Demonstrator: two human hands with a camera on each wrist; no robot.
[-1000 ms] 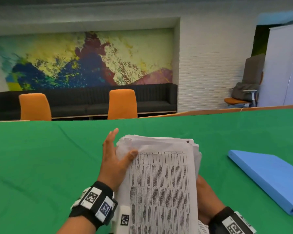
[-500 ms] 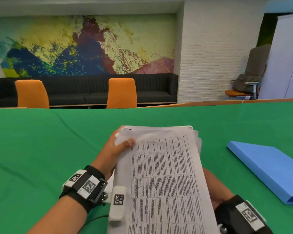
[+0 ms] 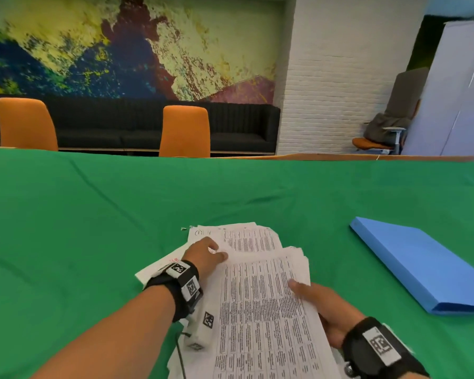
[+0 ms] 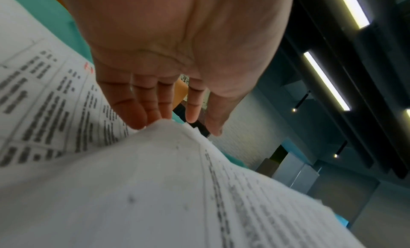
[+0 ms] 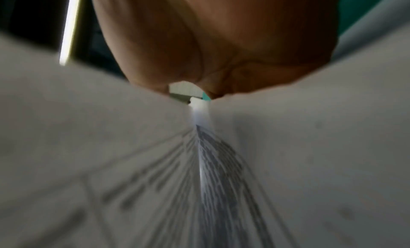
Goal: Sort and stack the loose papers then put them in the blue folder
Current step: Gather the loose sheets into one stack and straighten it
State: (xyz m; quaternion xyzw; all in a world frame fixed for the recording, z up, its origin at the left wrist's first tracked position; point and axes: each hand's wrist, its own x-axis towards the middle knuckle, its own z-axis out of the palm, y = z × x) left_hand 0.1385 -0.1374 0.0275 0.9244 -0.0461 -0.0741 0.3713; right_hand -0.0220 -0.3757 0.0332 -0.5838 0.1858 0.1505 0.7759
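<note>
Papers (image 3: 260, 305): near centre of green table (image 3: 66, 228) | your right hand (image 3: 326, 310) pinches stack's right edge | left hand (image 3: 203, 255) flat on loose sheets (image 3: 244, 236) | light, floppy, slippery: grip edges | blue folder (image 3: 422, 263) right.

The paper stack (image 3: 260, 310) sits near the table's (image 3: 66, 228) front edge, left hand (image 3: 203, 255) on its far left part, right hand (image 3: 329, 307) at its right edge. A loose sheet (image 3: 238, 236) lies just behind the stack. The folder (image 3: 422, 266) lies flat to the right, well apart; two chairs (image 3: 185, 131) stand behind the table.
</note>
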